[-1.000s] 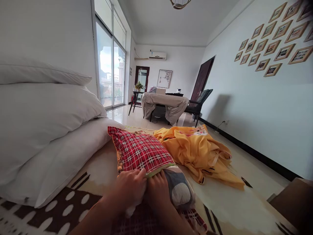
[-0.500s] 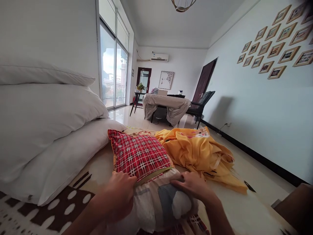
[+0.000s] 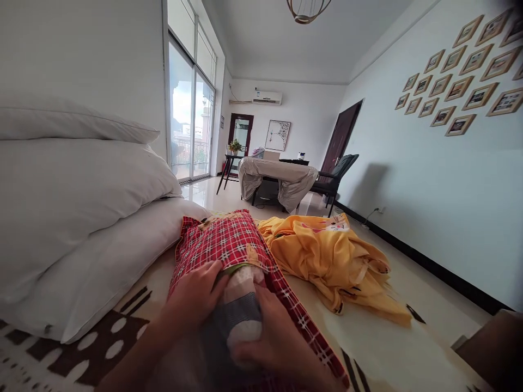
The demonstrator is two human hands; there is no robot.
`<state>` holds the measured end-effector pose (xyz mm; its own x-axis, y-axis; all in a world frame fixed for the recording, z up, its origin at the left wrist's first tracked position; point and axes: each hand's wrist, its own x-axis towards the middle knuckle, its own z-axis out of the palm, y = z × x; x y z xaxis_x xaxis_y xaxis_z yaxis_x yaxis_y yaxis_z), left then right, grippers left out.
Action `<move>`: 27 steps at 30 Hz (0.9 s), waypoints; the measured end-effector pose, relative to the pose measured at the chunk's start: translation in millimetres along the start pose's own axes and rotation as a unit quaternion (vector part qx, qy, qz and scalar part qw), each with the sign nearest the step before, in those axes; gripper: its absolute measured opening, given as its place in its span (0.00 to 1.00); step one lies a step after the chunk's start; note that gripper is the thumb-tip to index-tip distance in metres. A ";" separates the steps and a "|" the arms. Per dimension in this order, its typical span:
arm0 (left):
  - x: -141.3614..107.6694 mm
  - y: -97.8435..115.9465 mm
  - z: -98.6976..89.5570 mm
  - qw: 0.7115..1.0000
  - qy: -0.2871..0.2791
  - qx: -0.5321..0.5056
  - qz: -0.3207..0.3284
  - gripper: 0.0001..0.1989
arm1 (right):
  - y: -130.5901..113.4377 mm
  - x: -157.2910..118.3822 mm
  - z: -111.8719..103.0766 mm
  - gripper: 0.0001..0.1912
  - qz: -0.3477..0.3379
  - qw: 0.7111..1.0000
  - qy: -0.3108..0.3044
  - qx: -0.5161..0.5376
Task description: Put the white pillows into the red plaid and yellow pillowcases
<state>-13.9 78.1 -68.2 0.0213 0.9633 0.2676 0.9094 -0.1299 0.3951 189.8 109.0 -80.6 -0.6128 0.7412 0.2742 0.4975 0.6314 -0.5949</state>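
A red plaid pillowcase [image 3: 220, 239] lies in front of me, its opening toward me. A grey and white pillow [image 3: 241, 305] is partly inside it, and the near part sticks out. My left hand [image 3: 196, 294] is closed on the left side of the pillowcase's opening, thumb against the pillow. On the other side, my right hand [image 3: 273, 332] grips the pillow with curled fingers, near the opening. One long edge of the pillowcase runs down past my right wrist. The near end of the pillow is hidden by my hands and arms.
White pillows [image 3: 81, 218] are stacked at the left. A crumpled yellow cloth [image 3: 327, 261] with a cat face lies to the right on the patterned bedding [image 3: 379, 348]. Farther off stand a covered table [image 3: 278, 169] and a black chair [image 3: 337, 174].
Both hands have shifted, the right one inward and down, closer to the left. The pillow's exposed part looks narrower, and the pillowcase's right edge now shows alongside it.
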 end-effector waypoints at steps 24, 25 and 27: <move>-19.1 26.9 -6.7 0.980 0.077 -0.125 0.137 0.14 | 17.7 1.8 77.9 0.36 -0.305 0.911 0.163 -0.224; -21.3 29.0 -4.0 0.978 0.072 -0.113 0.161 0.14 | 17.7 2.8 80.4 0.35 -0.298 0.916 0.161 -0.216; -25.9 32.5 2.8 0.974 0.061 -0.090 0.197 0.13 | 20.6 5.4 88.7 0.29 -0.270 0.923 0.178 -0.210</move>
<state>16.3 49.6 -64.8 0.2955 0.7963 0.5279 0.7530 -0.5341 0.3842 142.3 105.8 -158.3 -0.6379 0.2730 0.7201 0.4186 0.9078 0.0268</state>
